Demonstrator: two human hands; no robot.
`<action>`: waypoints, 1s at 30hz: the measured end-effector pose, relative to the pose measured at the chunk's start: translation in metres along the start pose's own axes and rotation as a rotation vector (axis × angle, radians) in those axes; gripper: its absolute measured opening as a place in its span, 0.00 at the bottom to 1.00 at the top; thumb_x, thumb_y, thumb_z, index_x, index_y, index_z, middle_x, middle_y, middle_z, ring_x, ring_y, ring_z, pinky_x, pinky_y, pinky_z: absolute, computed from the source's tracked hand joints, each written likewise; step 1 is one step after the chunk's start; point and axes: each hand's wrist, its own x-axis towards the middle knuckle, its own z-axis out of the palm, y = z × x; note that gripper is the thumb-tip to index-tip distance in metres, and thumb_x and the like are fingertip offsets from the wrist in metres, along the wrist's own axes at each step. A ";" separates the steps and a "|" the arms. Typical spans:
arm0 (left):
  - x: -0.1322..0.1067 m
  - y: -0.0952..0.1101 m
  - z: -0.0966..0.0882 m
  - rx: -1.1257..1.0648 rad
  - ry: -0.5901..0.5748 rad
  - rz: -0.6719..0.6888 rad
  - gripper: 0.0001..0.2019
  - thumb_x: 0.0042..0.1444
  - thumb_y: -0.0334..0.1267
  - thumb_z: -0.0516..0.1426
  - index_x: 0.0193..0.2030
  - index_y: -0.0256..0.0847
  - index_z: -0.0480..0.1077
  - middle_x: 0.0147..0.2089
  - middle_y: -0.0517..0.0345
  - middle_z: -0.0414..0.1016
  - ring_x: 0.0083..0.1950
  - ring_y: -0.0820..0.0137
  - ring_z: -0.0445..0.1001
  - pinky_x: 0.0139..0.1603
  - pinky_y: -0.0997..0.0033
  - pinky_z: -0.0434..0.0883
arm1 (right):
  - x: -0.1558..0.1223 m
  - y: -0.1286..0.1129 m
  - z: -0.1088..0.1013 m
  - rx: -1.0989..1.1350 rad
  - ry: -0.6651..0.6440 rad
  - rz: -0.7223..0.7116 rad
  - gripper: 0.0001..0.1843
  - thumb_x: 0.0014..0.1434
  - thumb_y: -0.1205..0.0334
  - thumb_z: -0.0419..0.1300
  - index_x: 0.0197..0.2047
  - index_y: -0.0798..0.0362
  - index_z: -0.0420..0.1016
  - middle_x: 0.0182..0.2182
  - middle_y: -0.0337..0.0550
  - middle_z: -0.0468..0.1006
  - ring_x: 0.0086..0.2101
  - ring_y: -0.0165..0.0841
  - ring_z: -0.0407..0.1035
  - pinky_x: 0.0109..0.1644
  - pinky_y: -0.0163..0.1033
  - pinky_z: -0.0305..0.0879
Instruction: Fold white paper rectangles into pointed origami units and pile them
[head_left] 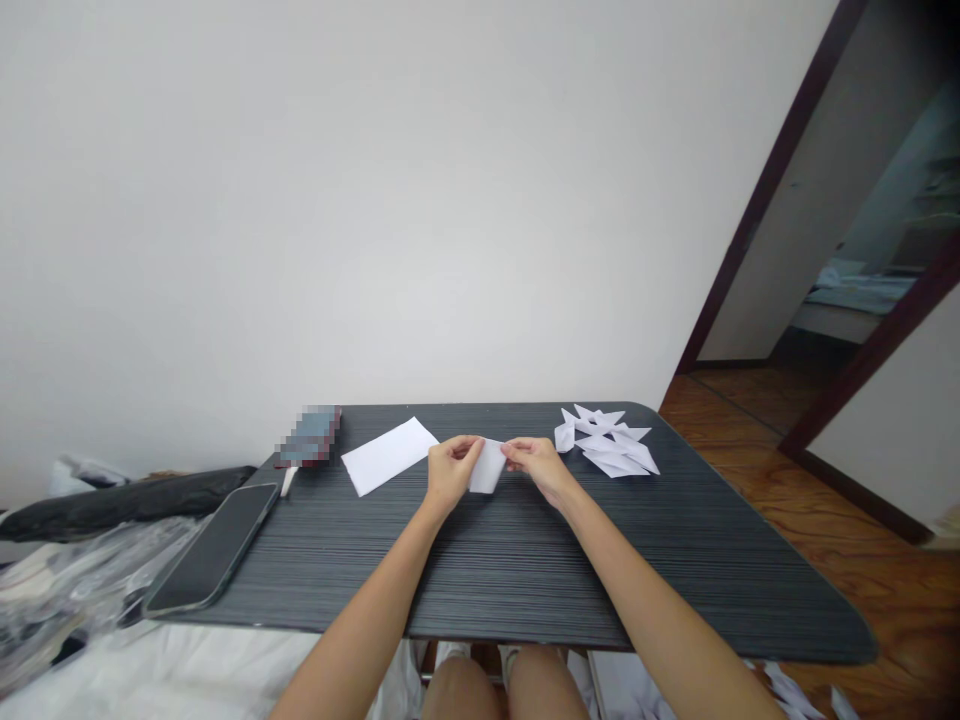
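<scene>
Between my two hands is a small folded piece of white paper [487, 470], held up over the middle of the dark table. My left hand [452, 470] pinches its left edge with thumb and fingers. At the upper right corner, my right hand [538, 464] grips it between thumb and fingertips. Just left of my left hand lies a flat white paper sheet [390, 457]. To the right of my right hand sits a loose pile of folded white paper pieces [615, 445] with pointed ends.
The dark, wood-grained table [525, 580] meets a white wall at the back. A phone [214, 548] lies at its left edge, with a blurred-out blue and red item [311, 436] behind it. A black umbrella-like bundle [127, 503] and plastic bags are further left.
</scene>
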 end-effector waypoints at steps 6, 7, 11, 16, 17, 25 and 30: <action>0.002 0.000 -0.002 0.137 -0.116 0.046 0.11 0.46 0.40 0.54 0.28 0.33 0.71 0.24 0.57 0.72 0.25 0.73 0.68 0.25 0.77 0.65 | -0.001 -0.004 -0.003 -0.207 -0.010 -0.085 0.14 0.40 0.54 0.61 0.23 0.59 0.73 0.18 0.40 0.73 0.21 0.28 0.64 0.27 0.35 0.61; 0.001 0.001 -0.002 0.168 -0.148 0.072 0.11 0.46 0.40 0.54 0.28 0.34 0.72 0.23 0.57 0.72 0.24 0.73 0.68 0.24 0.77 0.64 | -0.001 -0.004 -0.003 -0.223 -0.028 -0.102 0.13 0.41 0.54 0.61 0.23 0.58 0.73 0.18 0.40 0.73 0.22 0.29 0.65 0.28 0.35 0.61; 0.000 0.003 -0.003 0.213 -0.163 0.108 0.13 0.49 0.42 0.52 0.26 0.34 0.72 0.23 0.57 0.72 0.23 0.74 0.66 0.22 0.78 0.62 | -0.002 -0.003 -0.001 -0.201 -0.071 -0.118 0.15 0.42 0.53 0.59 0.25 0.58 0.74 0.22 0.43 0.75 0.25 0.31 0.67 0.30 0.36 0.63; 0.004 0.004 -0.007 0.255 -0.087 0.115 0.13 0.51 0.40 0.50 0.27 0.35 0.71 0.24 0.56 0.72 0.25 0.73 0.67 0.25 0.77 0.62 | -0.006 -0.004 0.000 -0.367 -0.149 -0.147 0.14 0.46 0.55 0.56 0.22 0.59 0.74 0.18 0.41 0.73 0.22 0.30 0.65 0.26 0.34 0.60; 0.005 0.005 -0.008 0.295 -0.106 0.143 0.12 0.50 0.39 0.50 0.27 0.35 0.71 0.25 0.56 0.72 0.26 0.73 0.67 0.26 0.76 0.62 | -0.007 -0.005 0.001 -0.436 -0.146 -0.190 0.14 0.47 0.57 0.55 0.21 0.59 0.73 0.18 0.40 0.72 0.22 0.29 0.65 0.26 0.33 0.59; 0.003 0.009 -0.011 0.407 -0.162 0.248 0.12 0.53 0.38 0.49 0.25 0.37 0.70 0.23 0.59 0.70 0.24 0.75 0.65 0.26 0.77 0.60 | -0.014 -0.010 0.012 -0.548 -0.178 -0.293 0.12 0.50 0.59 0.53 0.22 0.57 0.72 0.19 0.39 0.72 0.22 0.28 0.65 0.26 0.32 0.58; 0.010 0.001 -0.015 0.202 0.186 0.047 0.13 0.53 0.42 0.48 0.26 0.36 0.66 0.17 0.63 0.63 0.18 0.77 0.62 0.18 0.79 0.57 | -0.010 -0.008 0.001 -0.415 -0.277 -0.152 0.15 0.49 0.56 0.54 0.21 0.58 0.70 0.15 0.40 0.71 0.17 0.27 0.64 0.24 0.32 0.61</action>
